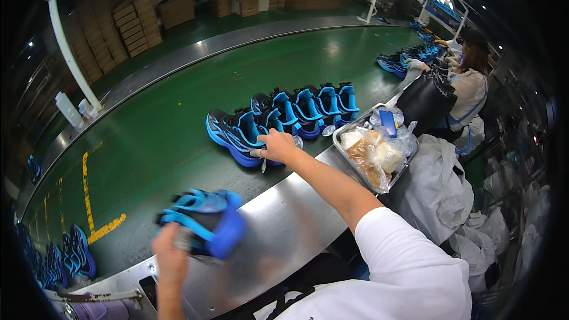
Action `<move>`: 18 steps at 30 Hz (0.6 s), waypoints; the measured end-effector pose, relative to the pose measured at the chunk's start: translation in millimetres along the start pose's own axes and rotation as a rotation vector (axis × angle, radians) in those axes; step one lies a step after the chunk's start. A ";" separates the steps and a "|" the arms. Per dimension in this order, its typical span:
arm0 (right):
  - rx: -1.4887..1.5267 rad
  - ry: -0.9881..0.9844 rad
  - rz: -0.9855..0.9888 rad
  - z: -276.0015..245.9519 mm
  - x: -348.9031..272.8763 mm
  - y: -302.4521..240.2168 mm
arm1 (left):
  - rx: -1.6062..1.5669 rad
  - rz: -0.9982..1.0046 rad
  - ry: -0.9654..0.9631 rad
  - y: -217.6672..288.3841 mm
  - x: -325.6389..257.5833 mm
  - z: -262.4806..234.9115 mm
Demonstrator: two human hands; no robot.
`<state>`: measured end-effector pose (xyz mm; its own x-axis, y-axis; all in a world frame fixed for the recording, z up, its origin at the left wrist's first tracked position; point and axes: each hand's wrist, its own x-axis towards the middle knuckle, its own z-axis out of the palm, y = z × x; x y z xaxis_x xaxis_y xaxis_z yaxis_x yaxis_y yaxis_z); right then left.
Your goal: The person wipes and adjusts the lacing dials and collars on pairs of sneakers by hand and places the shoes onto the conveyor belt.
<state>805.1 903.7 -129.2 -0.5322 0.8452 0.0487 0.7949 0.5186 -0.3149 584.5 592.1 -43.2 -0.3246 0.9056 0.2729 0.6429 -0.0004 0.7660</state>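
My left hand (170, 252) grips a blue and black sneaker (228, 228) above the metal ledge; both are smeared by motion. That shoe is tilted, its blue sole turned to the right. Farther off, my right hand (277, 145) closes on the heel of another sneaker (228, 142), black with blue lining and sole, which rests on the green conveyor belt (172, 118). A tag hangs by my right fingers, which have a pale covering on at least one tip. Beyond this hand stands a row of several matching sneakers (308, 109), heels toward me.
A metal tray (341, 136) of plastic-bagged items sits right of my forearm on the metal ledge (284, 213). White plastic bags (435, 184) lie beside it. A person (471, 83) works at the belt, far right. More sneakers (77, 252) stand at the left. A bottle (69, 109) stands across the belt.
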 end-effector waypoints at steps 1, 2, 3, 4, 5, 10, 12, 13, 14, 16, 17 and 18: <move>0.010 0.008 0.023 0.3 -0.7 4.5 | 0.124 0.004 0.021 -7.7 13.3 -14.2; 0.024 0.014 0.045 1.5 -1.3 5.9 | 0.252 0.006 0.042 -17.8 24.5 -27.3; 0.032 0.008 0.038 1.6 -1.2 3.3 | 0.275 0.030 0.051 -35.4 33.2 -35.8; 0.043 -0.001 0.028 1.7 -0.9 -2.7 | 0.301 0.051 0.061 -57.4 40.7 -43.1; 0.062 -0.027 0.011 1.7 -0.2 -9.5 | 0.304 0.049 0.059 -86.1 45.8 -52.6; -0.008 -0.186 -0.090 14.3 6.5 -22.1 | 0.698 -0.165 0.066 -191.0 34.0 -55.8; 0.069 -0.195 -0.161 6.6 0.9 -19.3 | 0.794 0.038 0.227 -167.6 31.2 -34.3; 0.089 -0.260 -0.217 -7.4 -12.4 -32.1 | 0.699 0.097 0.217 -157.2 20.9 -23.2; 0.110 -0.325 -0.275 -23.6 -32.4 -49.2 | 0.605 0.155 0.207 -144.8 10.2 -9.8; 0.095 -0.430 -0.314 -36.2 -72.5 -67.0 | -0.065 -0.166 0.093 -57.2 -7.9 37.9; 0.128 -0.478 -0.402 -30.9 -94.1 -76.3 | -0.097 -0.154 0.126 -31.4 -21.2 56.6; 0.159 -0.526 -0.492 -23.1 -118.4 -85.2 | -0.131 -0.142 0.161 -12.0 -31.9 71.4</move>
<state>807.0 762.4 -86.2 -0.9174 0.3256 -0.2288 0.3979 0.7629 -0.5095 636.7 593.5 -102.7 -0.5182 0.8214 0.2385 0.4911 0.0574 0.8692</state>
